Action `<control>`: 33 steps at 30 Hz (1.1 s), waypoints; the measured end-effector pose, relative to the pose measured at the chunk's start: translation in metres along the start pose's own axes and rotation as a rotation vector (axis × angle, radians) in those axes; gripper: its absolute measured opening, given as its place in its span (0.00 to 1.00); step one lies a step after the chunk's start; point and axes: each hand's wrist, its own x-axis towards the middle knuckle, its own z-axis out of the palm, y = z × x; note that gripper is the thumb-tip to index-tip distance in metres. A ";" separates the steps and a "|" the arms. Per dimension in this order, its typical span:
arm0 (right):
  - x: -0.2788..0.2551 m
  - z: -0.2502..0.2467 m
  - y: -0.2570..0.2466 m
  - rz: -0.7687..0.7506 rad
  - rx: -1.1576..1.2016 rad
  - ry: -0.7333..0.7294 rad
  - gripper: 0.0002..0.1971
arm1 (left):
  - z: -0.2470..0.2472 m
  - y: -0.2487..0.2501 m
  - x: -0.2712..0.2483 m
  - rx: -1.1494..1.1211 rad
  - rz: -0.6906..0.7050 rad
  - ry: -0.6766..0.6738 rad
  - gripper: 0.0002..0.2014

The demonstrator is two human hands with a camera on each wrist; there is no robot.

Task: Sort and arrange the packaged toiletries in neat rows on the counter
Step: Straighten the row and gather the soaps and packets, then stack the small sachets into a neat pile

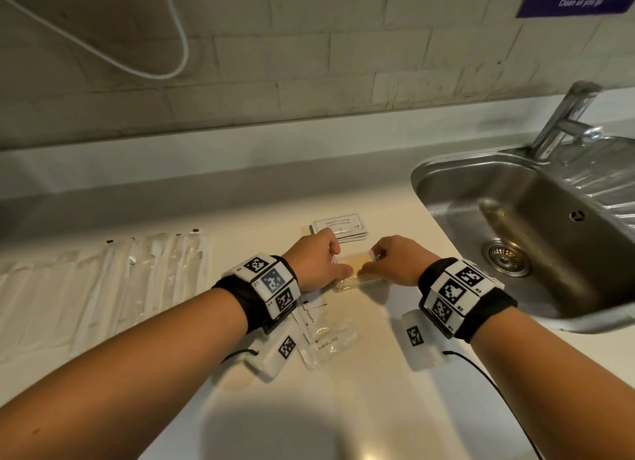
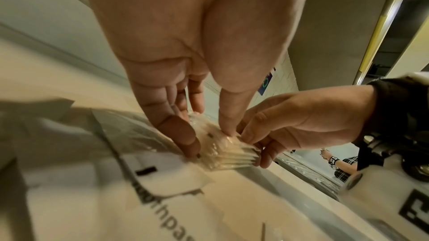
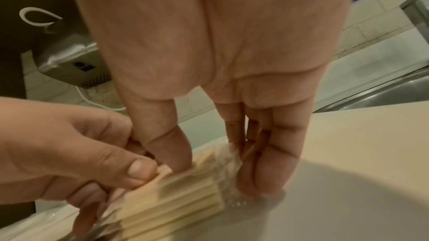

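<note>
Left hand (image 1: 318, 263): fingers and thumb curled on the left end of a stack of clear-wrapped tan packets (image 1: 357, 270), squeezing it from that side.
Right hand (image 1: 395, 262): thumb on top, fingers down the right end of the same stack; both hands clamp it between them, flat on the bench (image 1: 395, 408).
Stack contents: thin tan pieces in crinkled clear wrap, several deep; what they are I cannot tell.
Step in hand: looks like squaring the stack's edges before it is set in place.
Far of the hands: shampoo sachets (image 1: 340, 226), a small pile, edges a little fanned, just beyond the left knuckles.
Near, under left wrist: toothpaste sachets (image 1: 324, 336), loose and overlapping at odd angles; not sorted yet.
Left side: long white-wrapped items (image 1: 103, 287) laid side by side in a row; this group reads as done.
Right: steel sink (image 1: 515, 226), nothing of the task in it.
Progress, judged: roughly halfway. One row laid, shampoo grouped, tan stack being trued, toothpaste left.
</note>
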 end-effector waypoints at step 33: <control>-0.097 0.059 -0.027 -0.312 -0.311 -0.100 0.17 | -0.010 -0.049 -0.081 0.404 0.066 -0.093 0.33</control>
